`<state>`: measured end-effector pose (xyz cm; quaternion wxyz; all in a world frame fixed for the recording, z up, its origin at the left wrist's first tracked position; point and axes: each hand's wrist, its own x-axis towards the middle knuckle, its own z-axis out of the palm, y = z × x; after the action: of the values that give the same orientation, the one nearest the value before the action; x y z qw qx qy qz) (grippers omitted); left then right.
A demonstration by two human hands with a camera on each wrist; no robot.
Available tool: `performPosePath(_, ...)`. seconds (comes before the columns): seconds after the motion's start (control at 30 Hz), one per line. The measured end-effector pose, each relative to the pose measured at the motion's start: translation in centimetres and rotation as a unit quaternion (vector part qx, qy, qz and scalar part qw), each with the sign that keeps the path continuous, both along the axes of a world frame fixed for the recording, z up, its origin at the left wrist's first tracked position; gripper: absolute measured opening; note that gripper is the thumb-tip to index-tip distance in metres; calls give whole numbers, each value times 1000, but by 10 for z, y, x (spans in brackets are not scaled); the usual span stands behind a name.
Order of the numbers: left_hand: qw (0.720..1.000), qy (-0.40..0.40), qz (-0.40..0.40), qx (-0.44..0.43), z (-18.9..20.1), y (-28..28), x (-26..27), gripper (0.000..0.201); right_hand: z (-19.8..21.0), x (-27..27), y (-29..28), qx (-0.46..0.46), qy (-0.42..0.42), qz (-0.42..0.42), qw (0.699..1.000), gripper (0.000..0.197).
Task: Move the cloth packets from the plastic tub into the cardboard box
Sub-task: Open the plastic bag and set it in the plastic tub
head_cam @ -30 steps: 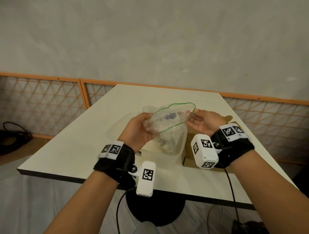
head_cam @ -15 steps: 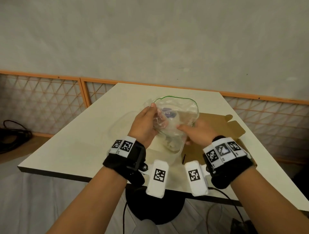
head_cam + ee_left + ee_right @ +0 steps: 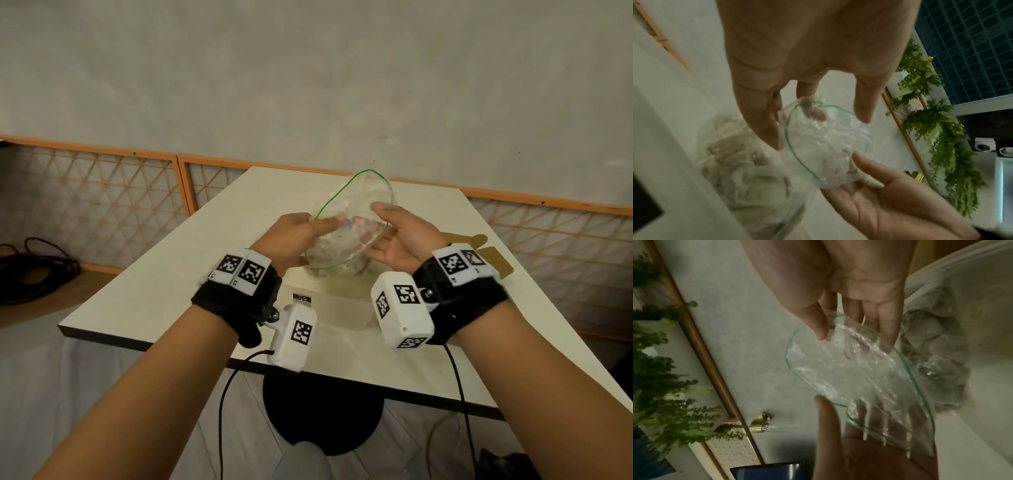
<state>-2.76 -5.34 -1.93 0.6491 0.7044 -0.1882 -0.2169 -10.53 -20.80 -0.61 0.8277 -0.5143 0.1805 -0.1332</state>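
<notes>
Clear plastic packet with green-edged mouth point(image 3: 349, 226) held above translucent plastic tub point(image 3: 346, 301), mouth spread wide. Left hand point(image 3: 291, 236) pinching near-left rim of mouth; right hand point(image 3: 400, 236) pinching near-right rim, palm up. Pale cloth bunched at packet bottom, over tub. Brown cardboard box point(image 3: 493, 260) just right of tub, on cream table point(image 3: 154, 301).

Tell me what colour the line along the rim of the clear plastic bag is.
Green: a thin green line edges the clear plastic bag, clearest in the head view.
</notes>
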Motion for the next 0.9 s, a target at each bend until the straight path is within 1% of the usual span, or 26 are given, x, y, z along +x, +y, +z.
performPosePath(0.03,1000,-2,15,-7,-3,-2,1,32,-1,2,2,-7,3,5,1000,4)
performPosePath(0.07,999,6,38,-29,-7,-3,3,28,-2,3,1,-7,6,7,1000,7)
performPosePath(0.13,990,83,64,-96,-11,1,10,16,-6,2,-4,8,19,0,1000,14)
performPosePath(0.2,961,200,40,-187,-13,7,15,13,-12,0,-9,33,43,-4,999,17)
performPosePath(0.23,945,240,26,-220,-14,9,15,14,-14,-1,-10,46,59,-3,997,16)
performPosePath(0.27,935,260,11,-239,-15,9,14,15,-14,-1,-10,55,74,-5,996,14)
performPosePath(0.33,934,266,-10,-238,-15,8,7,22,-13,2,-13,64,101,-19,993,15)
performPosePath(0.4,942,252,-34,-218,-14,8,3,28,-9,4,-12,44,135,-33,989,18)
performPosePath(0.47,946,249,-61,-200,-10,9,-1,28,-6,7,-11,18,151,-39,988,28)
performPosePath(0.53,968,194,-75,-140,-7,4,-5,24,-3,6,-3,-6,159,-38,987,34)
performPosePath(0.6,988,121,-57,-81,-8,-4,-5,25,-6,7,1,12,138,-48,989,38)
performPosePath(0.63,991,106,-36,-71,-9,-8,-3,28,-6,6,5,22,118,-45,992,34)
performPosePath(0.7,988,118,11,-94,-11,-11,1,31,-1,3,9,58,83,-23,995,19)
performPosePath(0.73,983,141,32,-117,-13,-10,5,31,0,1,9,64,64,-20,996,17)
performPosePath(0.77,974,168,44,-147,-15,-9,8,32,-1,-1,8,35,59,-30,997,17)
performPosePath(0.83,950,223,44,-215,-18,-9,9,38,-10,-6,9,-89,84,-37,992,20)
performPosePath(0.87,941,241,33,-236,-20,-9,9,43,-17,-8,13,-153,101,-28,983,24)
performPosePath(0.9,937,249,12,-244,-20,-9,7,47,-23,-8,15,-189,107,-21,976,25)
